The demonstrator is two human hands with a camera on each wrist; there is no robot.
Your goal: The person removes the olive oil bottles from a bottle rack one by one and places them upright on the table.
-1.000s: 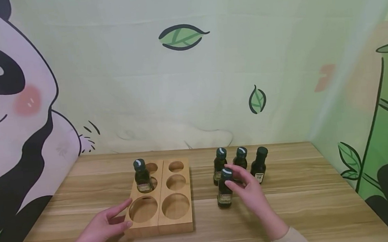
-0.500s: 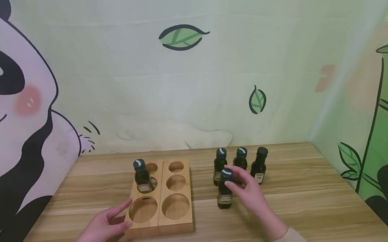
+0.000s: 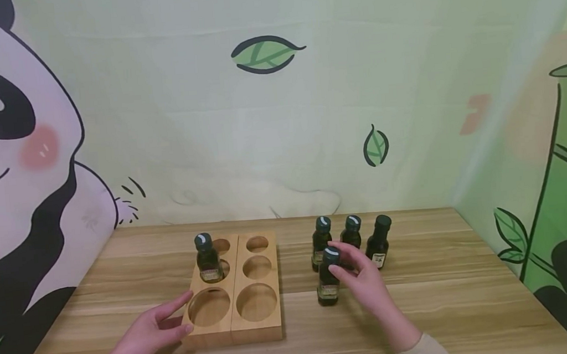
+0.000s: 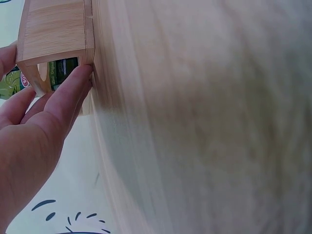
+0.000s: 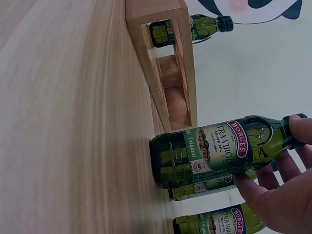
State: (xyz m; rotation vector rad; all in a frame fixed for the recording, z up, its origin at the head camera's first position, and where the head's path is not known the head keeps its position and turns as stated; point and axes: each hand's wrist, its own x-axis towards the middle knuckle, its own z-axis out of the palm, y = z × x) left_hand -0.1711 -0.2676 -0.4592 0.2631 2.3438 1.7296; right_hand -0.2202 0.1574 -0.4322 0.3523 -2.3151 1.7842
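A wooden rack (image 3: pixel 268 306) with several round holes lies on the table; one dark green oil bottle (image 3: pixel 208 259) stands in its middle left hole. My left hand (image 3: pixel 177 317) rests with straight fingers on the rack's near left corner, also seen in the left wrist view as my left hand (image 4: pixel 44 112) against the rack (image 4: pixel 53 29). My right hand (image 3: pixel 342 261) pinches the cap of another bottle (image 3: pixel 328 284), which stands upright on the table just right of the rack. The right wrist view shows this bottle (image 5: pixel 214 151) with its base on the wood and my fingers (image 5: pixel 282 190) behind it.
Three more bottles stand in a row behind my right hand: left (image 3: pixel 321 240), middle (image 3: pixel 352 230), right (image 3: pixel 378 242). The wooden table (image 3: pixel 448 297) ends at a printed backdrop at the back and on both sides.
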